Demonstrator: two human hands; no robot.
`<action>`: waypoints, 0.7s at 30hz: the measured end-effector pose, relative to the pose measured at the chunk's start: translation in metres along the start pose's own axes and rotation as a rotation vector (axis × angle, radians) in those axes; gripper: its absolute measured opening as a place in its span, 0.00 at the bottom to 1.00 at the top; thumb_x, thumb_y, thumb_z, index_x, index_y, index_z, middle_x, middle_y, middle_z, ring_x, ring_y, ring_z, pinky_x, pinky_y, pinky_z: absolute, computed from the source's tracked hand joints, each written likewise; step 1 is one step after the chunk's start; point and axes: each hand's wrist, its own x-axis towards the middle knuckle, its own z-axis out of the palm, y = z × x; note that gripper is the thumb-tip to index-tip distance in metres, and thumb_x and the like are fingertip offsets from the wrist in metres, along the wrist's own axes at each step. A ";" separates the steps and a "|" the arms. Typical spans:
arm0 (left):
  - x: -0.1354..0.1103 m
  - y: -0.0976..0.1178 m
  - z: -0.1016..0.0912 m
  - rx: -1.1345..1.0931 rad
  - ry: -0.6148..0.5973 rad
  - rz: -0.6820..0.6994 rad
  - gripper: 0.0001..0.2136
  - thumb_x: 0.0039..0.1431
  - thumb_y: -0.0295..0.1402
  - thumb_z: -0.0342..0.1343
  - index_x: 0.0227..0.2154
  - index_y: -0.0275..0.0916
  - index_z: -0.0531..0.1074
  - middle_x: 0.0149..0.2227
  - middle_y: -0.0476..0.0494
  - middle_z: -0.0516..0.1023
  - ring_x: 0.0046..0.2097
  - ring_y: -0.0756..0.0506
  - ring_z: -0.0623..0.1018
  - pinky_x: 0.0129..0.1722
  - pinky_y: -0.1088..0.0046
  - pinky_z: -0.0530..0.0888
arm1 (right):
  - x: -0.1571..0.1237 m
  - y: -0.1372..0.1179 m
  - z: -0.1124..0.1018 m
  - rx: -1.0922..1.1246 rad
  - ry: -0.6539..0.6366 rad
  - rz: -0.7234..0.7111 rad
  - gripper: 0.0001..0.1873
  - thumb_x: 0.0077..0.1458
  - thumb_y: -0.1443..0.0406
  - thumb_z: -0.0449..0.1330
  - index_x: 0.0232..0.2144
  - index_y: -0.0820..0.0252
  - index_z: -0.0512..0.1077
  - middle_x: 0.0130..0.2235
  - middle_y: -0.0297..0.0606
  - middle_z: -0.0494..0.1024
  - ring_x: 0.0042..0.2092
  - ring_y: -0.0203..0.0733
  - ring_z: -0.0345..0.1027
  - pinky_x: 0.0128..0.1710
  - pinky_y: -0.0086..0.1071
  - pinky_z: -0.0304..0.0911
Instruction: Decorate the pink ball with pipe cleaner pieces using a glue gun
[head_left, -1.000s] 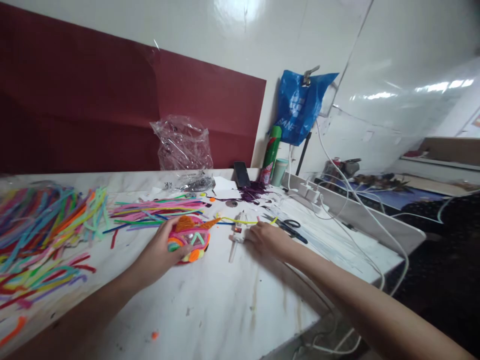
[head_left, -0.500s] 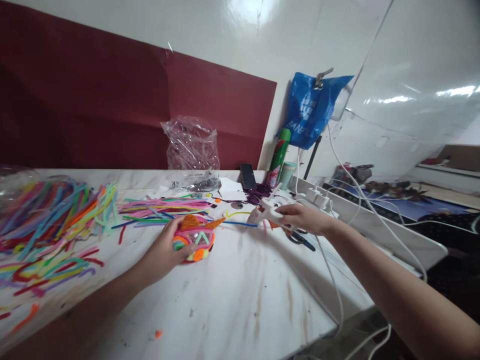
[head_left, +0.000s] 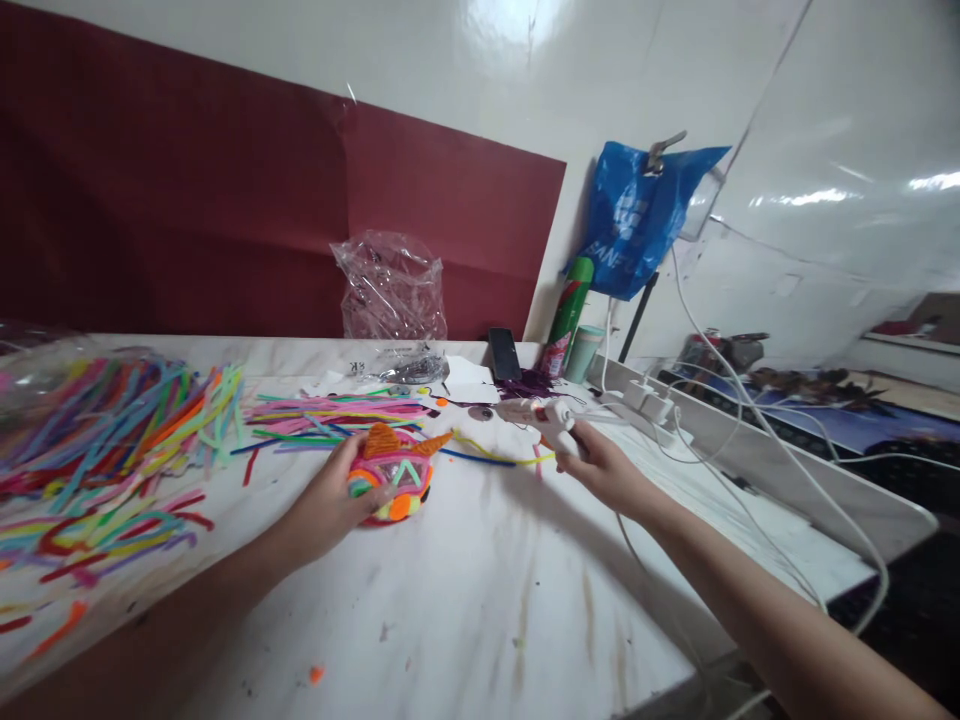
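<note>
My left hand point(head_left: 335, 503) is closed round a small, colourful pipe-cleaner craft point(head_left: 407, 478). Its body is pink with orange discs, a green zigzag on the front and two orange pieces on top, one of them pointed. My right hand point(head_left: 606, 467) grips the handle of a white glue gun point(head_left: 553, 420), whose nozzle points left over the table. A white cord trails below that hand. Between the two hands, a blue pipe cleaner point(head_left: 478, 459) and a yellow one point(head_left: 534, 460) lie on the marble-patterned table point(head_left: 450, 620).
Loose pipe cleaners point(head_left: 142, 420) cover the left side. At the back are a clear plastic bag point(head_left: 394, 290), a phone point(head_left: 503, 353), a green spray can point(head_left: 570, 310) and a pale green cup point(head_left: 584, 352). A power strip point(head_left: 646, 398) with white cables sits at the right.
My right hand has turned the glue gun from tipped upward to pointing left. The scissors seen beside that hand before no longer show. My left hand keeps its hold on the craft.
</note>
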 end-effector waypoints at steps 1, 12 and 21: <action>-0.001 0.002 0.000 -0.021 0.003 0.005 0.33 0.48 0.41 0.59 0.57 0.42 0.57 0.60 0.40 0.65 0.60 0.36 0.66 0.58 0.59 0.64 | -0.002 0.001 0.006 0.074 0.006 0.023 0.11 0.43 0.64 0.56 0.33 0.59 0.68 0.27 0.32 0.68 0.30 0.39 0.61 0.31 0.32 0.58; -0.010 0.003 0.013 0.003 0.016 0.162 0.30 0.48 0.38 0.60 0.55 0.41 0.60 0.55 0.38 0.67 0.56 0.38 0.69 0.57 0.59 0.65 | -0.059 -0.036 0.047 0.359 -0.183 0.059 0.17 0.52 0.53 0.59 0.40 0.56 0.73 0.37 0.42 0.78 0.33 0.43 0.71 0.31 0.33 0.67; -0.012 0.002 0.016 0.071 0.003 0.228 0.30 0.49 0.38 0.60 0.56 0.44 0.59 0.58 0.40 0.61 0.60 0.38 0.61 0.60 0.57 0.60 | -0.071 -0.053 0.060 -0.030 -0.268 -0.265 0.12 0.56 0.59 0.54 0.39 0.54 0.74 0.38 0.43 0.80 0.39 0.49 0.75 0.38 0.40 0.72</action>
